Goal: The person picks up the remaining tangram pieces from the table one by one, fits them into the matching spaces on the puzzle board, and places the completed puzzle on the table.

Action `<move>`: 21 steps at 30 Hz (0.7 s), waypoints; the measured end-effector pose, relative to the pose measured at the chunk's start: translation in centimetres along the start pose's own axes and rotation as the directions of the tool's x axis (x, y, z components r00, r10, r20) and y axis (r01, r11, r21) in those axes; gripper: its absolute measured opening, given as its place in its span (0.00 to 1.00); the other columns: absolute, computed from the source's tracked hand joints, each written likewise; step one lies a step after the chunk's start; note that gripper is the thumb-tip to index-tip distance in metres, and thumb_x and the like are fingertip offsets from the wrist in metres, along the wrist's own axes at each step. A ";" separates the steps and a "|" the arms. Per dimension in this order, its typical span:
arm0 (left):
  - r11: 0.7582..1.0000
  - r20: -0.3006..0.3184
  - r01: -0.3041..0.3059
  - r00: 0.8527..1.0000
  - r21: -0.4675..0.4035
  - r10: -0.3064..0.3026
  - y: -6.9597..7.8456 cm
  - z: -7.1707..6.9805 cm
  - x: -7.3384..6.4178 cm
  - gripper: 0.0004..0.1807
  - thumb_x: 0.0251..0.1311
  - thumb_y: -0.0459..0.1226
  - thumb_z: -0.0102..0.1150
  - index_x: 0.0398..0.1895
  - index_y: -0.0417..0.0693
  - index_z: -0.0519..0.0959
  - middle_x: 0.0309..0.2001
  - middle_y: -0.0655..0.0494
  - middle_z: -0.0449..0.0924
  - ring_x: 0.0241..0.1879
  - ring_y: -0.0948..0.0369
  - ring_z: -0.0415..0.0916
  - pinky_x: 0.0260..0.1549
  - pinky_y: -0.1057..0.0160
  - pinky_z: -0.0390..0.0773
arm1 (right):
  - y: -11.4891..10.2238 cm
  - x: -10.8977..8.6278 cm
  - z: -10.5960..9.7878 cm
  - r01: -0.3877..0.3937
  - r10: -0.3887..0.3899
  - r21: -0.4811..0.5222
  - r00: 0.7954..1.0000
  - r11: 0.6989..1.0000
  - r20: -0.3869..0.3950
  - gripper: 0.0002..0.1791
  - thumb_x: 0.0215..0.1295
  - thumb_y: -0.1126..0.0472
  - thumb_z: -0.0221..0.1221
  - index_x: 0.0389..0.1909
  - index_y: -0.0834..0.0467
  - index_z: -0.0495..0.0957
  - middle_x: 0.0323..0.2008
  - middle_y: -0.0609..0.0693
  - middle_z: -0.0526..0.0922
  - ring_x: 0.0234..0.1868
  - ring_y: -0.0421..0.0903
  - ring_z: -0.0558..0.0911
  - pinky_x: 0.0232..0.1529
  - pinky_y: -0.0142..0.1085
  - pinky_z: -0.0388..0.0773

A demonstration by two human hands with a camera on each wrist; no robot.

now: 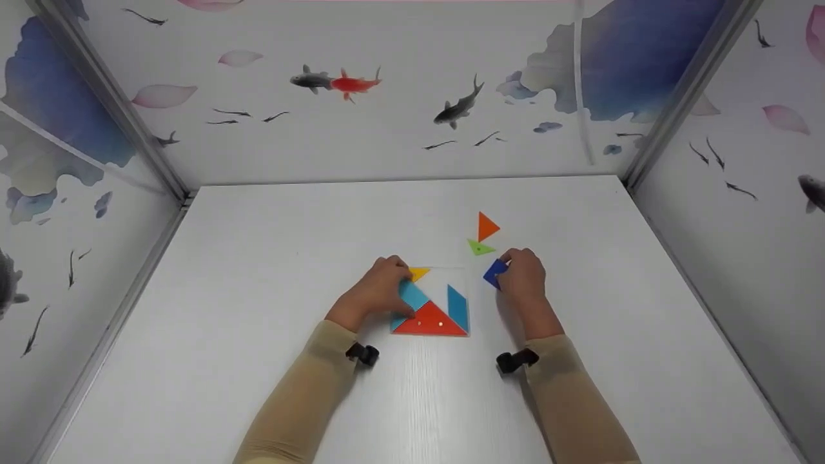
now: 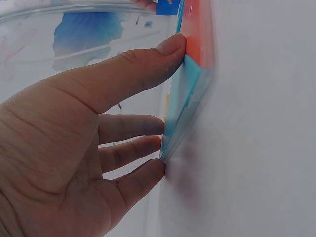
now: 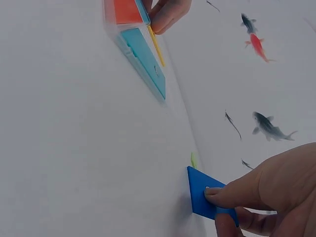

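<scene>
A clear square tangram tray [image 1: 435, 273] lies on the white table with several flat pieces in it. Among them are a red triangle [image 1: 433, 320], a light blue triangle [image 1: 411, 295], a yellow triangle [image 1: 419, 274] and a blue parallelogram [image 1: 457, 308] along the right side. My left hand [image 2: 64, 148] rests over the tray's left side, its thumb at the seam between red and light blue and its other fingertips towards the left edge. To the right of the tray, my right hand [image 1: 523, 277] pinches a dark blue square tangram piece [image 3: 205, 190] between thumb and fingers, tilted off flat.
Beyond the right hand lie a small green triangle [image 1: 479, 247] and an orange triangle [image 1: 488, 227], their tips close together. White panels [image 1: 399, 142] printed with fish and petals enclose the table at the back and both sides.
</scene>
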State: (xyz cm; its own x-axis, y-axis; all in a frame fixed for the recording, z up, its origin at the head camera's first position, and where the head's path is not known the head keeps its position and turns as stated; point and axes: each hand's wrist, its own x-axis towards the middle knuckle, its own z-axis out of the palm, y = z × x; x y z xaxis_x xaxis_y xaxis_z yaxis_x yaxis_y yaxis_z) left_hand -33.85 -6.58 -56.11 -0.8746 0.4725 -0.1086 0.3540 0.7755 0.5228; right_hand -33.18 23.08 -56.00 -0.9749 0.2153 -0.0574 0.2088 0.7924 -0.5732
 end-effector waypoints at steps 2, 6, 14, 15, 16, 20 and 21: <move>1.000 0.002 0.003 1.000 0.000 -0.003 0.0 0.0 0.0 0.37 0.51 0.47 0.83 0.64 0.44 0.83 0.66 0.52 0.75 0.65 0.52 0.68 0.65 0.55 0.81 | 0.0 -0.1 -0.2 -0.010 0.010 0.006 1.000 1.000 0.005 0.17 0.71 0.68 0.60 0.59 0.65 0.81 0.55 0.65 0.81 0.56 0.60 0.80 0.65 0.53 0.81; 1.000 0.009 0.013 1.000 0.000 -0.013 -0.1 0.2 0.0 0.38 0.51 0.47 0.83 0.66 0.46 0.82 0.66 0.53 0.74 0.66 0.53 0.67 0.65 0.56 0.81 | -0.3 -0.5 -0.7 -0.033 0.032 0.043 0.999 0.999 0.013 0.15 0.72 0.68 0.62 0.56 0.65 0.82 0.55 0.64 0.84 0.55 0.60 0.82 0.64 0.52 0.83; 1.000 0.012 0.017 1.000 0.010 -0.017 -0.1 0.3 0.2 0.38 0.52 0.47 0.83 0.67 0.47 0.81 0.67 0.54 0.73 0.66 0.54 0.67 0.66 0.57 0.80 | -0.9 -0.6 -1.7 -0.037 0.034 0.061 0.999 0.997 0.034 0.13 0.73 0.69 0.63 0.54 0.64 0.85 0.53 0.63 0.84 0.55 0.59 0.81 0.65 0.51 0.82; 1.000 0.009 0.016 1.000 0.009 -0.016 -0.1 0.3 0.2 0.38 0.52 0.46 0.83 0.67 0.47 0.81 0.67 0.54 0.74 0.66 0.54 0.68 0.66 0.57 0.81 | -0.9 -0.5 -1.8 -0.037 0.034 0.064 0.999 0.997 0.036 0.13 0.73 0.69 0.62 0.55 0.64 0.85 0.53 0.63 0.84 0.55 0.59 0.81 0.66 0.51 0.82; 1.000 0.006 0.016 1.000 0.006 -0.016 -0.2 0.3 0.3 0.38 0.52 0.46 0.83 0.67 0.47 0.81 0.66 0.54 0.74 0.66 0.54 0.68 0.66 0.57 0.81 | -0.9 -0.5 -1.9 -0.034 0.032 0.064 0.999 0.997 0.037 0.13 0.73 0.68 0.62 0.55 0.64 0.85 0.53 0.63 0.84 0.55 0.59 0.81 0.66 0.51 0.82; 1.000 0.004 0.016 1.000 -0.001 -0.016 -0.2 0.3 0.3 0.38 0.51 0.46 0.84 0.66 0.47 0.82 0.66 0.54 0.74 0.66 0.54 0.68 0.66 0.57 0.81 | -0.7 -0.3 -2.0 -0.043 0.038 0.090 0.998 0.995 0.059 0.13 0.74 0.67 0.62 0.55 0.64 0.86 0.54 0.63 0.84 0.56 0.59 0.81 0.65 0.51 0.82; 1.000 0.004 0.015 1.000 0.001 -0.015 -0.2 0.3 0.2 0.38 0.51 0.46 0.84 0.66 0.47 0.82 0.66 0.54 0.74 0.66 0.54 0.68 0.66 0.57 0.80 | -0.6 -0.3 -2.0 -0.047 0.040 0.098 0.997 0.994 0.066 0.13 0.74 0.67 0.62 0.55 0.64 0.86 0.54 0.63 0.84 0.56 0.59 0.82 0.65 0.51 0.82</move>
State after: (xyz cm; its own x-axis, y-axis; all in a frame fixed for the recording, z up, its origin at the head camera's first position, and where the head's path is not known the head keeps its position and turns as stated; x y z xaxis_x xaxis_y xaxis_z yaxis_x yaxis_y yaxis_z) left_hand -34.03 -6.50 -56.45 -0.8784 0.4626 -0.1201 0.3411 0.7828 0.5205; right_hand -32.90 23.71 -53.97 -0.9687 0.2086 -0.1346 0.2453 0.7214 -0.6476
